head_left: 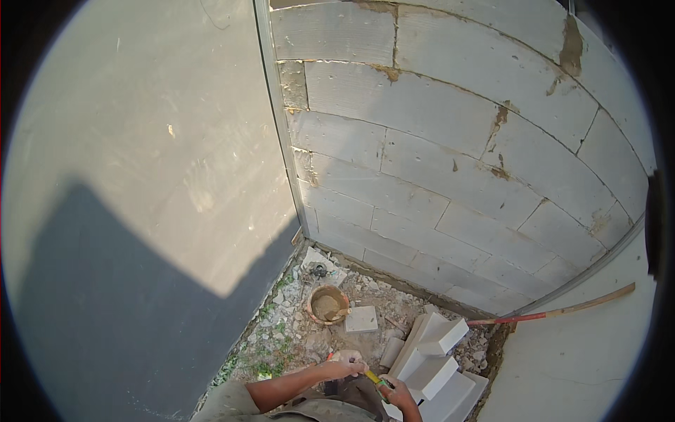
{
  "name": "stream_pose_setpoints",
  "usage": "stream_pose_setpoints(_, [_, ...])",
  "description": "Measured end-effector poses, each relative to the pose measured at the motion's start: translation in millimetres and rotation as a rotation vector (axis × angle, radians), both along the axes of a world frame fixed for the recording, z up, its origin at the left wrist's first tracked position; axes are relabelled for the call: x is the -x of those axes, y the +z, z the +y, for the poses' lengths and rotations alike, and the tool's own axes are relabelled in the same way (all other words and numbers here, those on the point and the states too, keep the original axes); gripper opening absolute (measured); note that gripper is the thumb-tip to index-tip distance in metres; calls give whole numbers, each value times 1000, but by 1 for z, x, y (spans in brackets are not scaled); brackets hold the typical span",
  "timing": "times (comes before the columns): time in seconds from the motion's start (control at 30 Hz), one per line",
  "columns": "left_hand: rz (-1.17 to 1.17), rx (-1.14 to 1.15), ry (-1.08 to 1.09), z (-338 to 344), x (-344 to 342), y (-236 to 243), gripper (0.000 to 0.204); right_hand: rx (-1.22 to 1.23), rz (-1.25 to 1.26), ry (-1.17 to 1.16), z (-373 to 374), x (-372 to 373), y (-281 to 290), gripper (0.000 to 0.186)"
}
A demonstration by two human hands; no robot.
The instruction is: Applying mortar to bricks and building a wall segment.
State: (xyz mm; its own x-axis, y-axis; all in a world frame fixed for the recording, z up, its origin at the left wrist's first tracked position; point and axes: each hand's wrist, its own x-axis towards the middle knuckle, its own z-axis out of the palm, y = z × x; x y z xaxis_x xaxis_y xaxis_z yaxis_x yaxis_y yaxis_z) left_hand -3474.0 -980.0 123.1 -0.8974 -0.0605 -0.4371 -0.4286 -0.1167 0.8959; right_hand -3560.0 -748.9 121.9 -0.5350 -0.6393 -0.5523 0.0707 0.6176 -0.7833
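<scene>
Low in the view, in front of my body, a tape measure [373, 378] spans the short gap between my hands, a bit of its yellow blade showing. My left hand [347, 363] is closed with its fingers pinched at the blade's upper left end. Wrapped round the green and dark case is my right hand [400, 395], lower and to the right. Just right of it lie stacked white blocks [430, 376], some tilted against each other. Beyond my hands a cut white block piece [361, 319] rests on the rubble.
An orange-rimmed bucket [328, 304] of mortar stands near the corner. Rubble and some weeds cover the ground [295, 337]. A block wall [436, 176] rises ahead, a smooth grey wall [140, 232] to the left. A red and wooden stick [552, 313] leans at right.
</scene>
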Motion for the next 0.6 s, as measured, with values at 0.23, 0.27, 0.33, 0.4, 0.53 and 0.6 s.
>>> stream_pose_setpoints(0.23, [258,86,408,-145,95,133,19,-97,46,-161,29,81,1,23])
stream_pose_setpoints(0.27, [302,80,459,-164,105,149,19,-113,52,-196,34,96,-3,22])
stream_pose_setpoints(0.33, [369,6,588,-202,144,163,19,-166,2,-223,60,128,-66,29])
stream_pose_setpoints(0.4, [449,-116,738,-228,172,209,17,-195,-26,-267,93,156,-129,37])
stream_pose_setpoints(0.53, [499,16,820,-290,191,265,20,17,346,-146,81,194,-61,22])
stream_pose_setpoints(0.6, [585,-40,815,-306,217,281,24,139,674,-85,78,216,-44,18])
